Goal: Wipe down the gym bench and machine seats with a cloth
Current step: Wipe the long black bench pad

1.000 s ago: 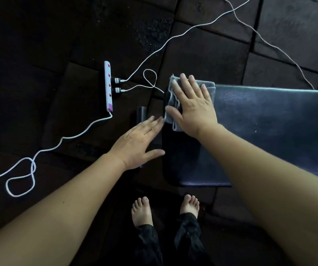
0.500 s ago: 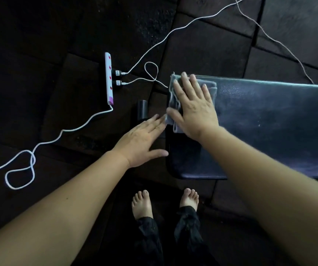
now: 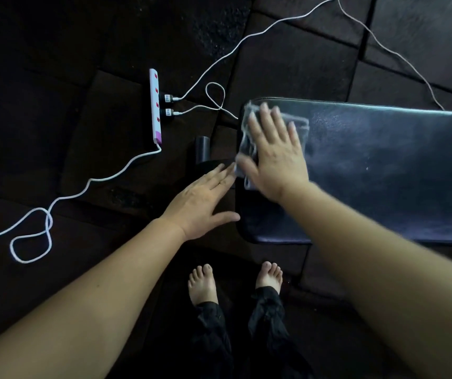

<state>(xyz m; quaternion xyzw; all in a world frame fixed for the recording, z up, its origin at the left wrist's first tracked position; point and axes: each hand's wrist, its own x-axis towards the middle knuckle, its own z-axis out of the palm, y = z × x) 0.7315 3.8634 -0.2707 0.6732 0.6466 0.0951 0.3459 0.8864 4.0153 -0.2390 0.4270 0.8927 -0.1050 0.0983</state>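
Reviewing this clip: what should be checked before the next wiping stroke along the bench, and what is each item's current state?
1. Right hand flat on cloth: ok.
2. Cloth lying on bench, at its left end: ok.
3. Bench surface to the right of the cloth bare: ok, as far as the frame shows.
4. Left hand off the cloth: cannot tell; its fingertips reach the cloth's near edge.
5. Cable away from the cloth: not ok; it runs up to the bench corner beside the cloth.
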